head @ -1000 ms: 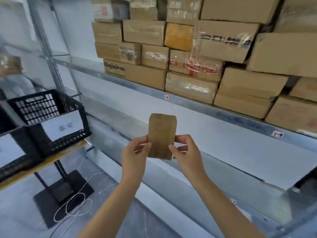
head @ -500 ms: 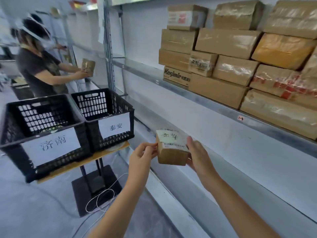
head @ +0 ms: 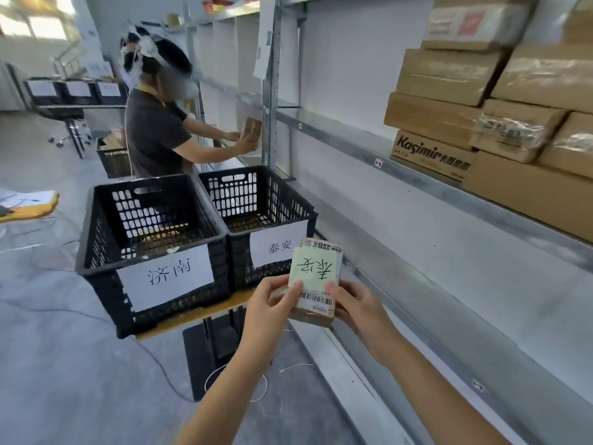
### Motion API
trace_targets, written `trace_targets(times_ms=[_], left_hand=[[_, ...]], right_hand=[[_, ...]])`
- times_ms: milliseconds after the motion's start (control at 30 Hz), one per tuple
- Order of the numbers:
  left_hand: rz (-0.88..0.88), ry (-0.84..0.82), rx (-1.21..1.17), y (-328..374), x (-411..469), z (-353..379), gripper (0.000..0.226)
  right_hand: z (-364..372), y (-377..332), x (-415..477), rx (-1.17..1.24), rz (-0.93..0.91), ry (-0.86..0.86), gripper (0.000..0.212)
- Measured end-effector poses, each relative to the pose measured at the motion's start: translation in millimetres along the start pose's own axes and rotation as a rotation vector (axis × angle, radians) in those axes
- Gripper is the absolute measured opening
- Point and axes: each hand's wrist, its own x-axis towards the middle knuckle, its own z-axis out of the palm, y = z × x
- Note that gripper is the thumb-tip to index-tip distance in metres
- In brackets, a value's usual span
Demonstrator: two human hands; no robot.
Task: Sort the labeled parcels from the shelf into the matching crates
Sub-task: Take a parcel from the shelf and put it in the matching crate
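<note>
Grey floor [head: 57,364] — bright window [head: 35,25].

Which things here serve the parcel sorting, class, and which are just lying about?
Job:
small parcel, held by left hand and right hand
crate labelled 泰安
crate labelled 济南
stacked parcels on the shelf

Lying about:
white cable on the floor
sheet of paper on the upright
</note>
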Motion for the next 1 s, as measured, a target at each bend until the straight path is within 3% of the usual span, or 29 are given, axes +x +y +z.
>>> trace_targets(times_ms=[400,600,800,1000], left_hand=[[0.033,0.013,0.202,-2,125,-29,0.019],[0.084,0.132,0.454,13,217,-41,0.044],[0.078,0.218,0.542,19,309,-43,0.048],[0.002,0.292,0.627,-11,349,-65,0.057]], right_hand=[[17,6,151,-0.004,0.049,-0.079,0.018],[21,-16,265,-0.015,0.093,-0.180,0.030],[19,-47,373,-0.021,0.102,-0.261,0.025],[34,-32,455,-0.096,0.172,-0.353,0.028]])
